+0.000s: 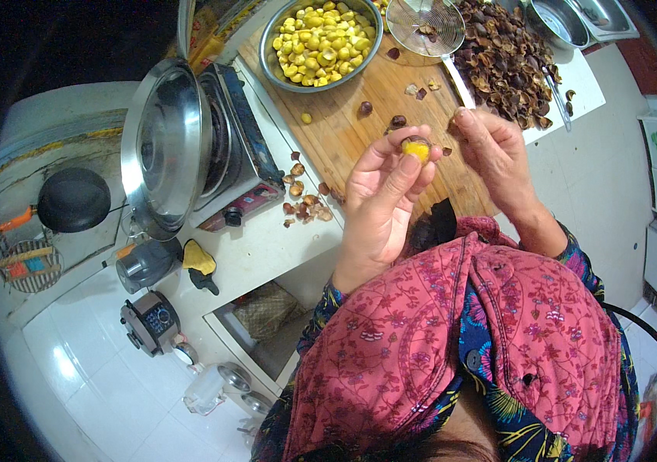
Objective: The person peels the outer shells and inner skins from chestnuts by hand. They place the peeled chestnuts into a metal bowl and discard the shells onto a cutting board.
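Note:
A partly peeled chestnut (416, 151) is pinched between the thumb and fingertips of my left hand (383, 193). Its yellow flesh faces me, and brown shell still covers the top. To the right, my right hand (493, 153) is raised over the edge of the wooden cutting board (346, 124), apart from the nut. Its thumb and fingers are curled together; a brownish patch shows at the fingertips, but whether that is a bit of shell is unclear. Beyond my hands, unpeeled chestnuts (366, 108) and shell scraps (421, 94) lie on the board.
A steel bowl (265, 55) of peeled chestnuts sits at the board's far end. Beside it are a wire skimmer (425, 26), a heap of shells (502, 63) and tweezers (558, 99). Left are a gas stove (242, 196), a wok lid (169, 144) and shells (308, 208) on the counter.

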Tool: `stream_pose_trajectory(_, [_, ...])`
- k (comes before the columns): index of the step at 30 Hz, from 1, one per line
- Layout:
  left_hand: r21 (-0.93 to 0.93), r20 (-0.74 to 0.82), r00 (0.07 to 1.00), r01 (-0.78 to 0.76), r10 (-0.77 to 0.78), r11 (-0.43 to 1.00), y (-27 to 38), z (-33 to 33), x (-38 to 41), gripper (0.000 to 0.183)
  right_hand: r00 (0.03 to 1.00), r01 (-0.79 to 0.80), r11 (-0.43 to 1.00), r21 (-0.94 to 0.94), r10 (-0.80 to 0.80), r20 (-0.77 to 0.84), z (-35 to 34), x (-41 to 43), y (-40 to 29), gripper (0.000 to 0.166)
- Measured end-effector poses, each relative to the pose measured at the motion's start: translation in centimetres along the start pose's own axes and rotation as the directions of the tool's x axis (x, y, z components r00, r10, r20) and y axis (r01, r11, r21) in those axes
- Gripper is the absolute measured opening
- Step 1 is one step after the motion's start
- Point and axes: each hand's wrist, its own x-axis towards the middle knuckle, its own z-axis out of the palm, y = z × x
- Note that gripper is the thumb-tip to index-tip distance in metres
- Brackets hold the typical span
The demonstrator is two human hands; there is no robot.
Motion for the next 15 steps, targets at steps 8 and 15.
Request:
stream_pose_trajectory(8, [0.242, -0.056, 0.988, -0.128, 0.145, 0.962, -0.3, 0.7, -0.1, 0.030, 0.947, 0.281, 0.558, -0.781, -0.291, 0.133, -2.6, 1.8, -0.5, 0.030])
stream_pose_trajectory(15, [0.211, -0.103, 0.988, -0.088, 0.111, 0.974, -1.1, 1.1, -0.2, 0.025, 0.857, 0.505, 0.726, -0.467, -0.356, 0.373, 0.3, 0.5, -2.5, 0.029])
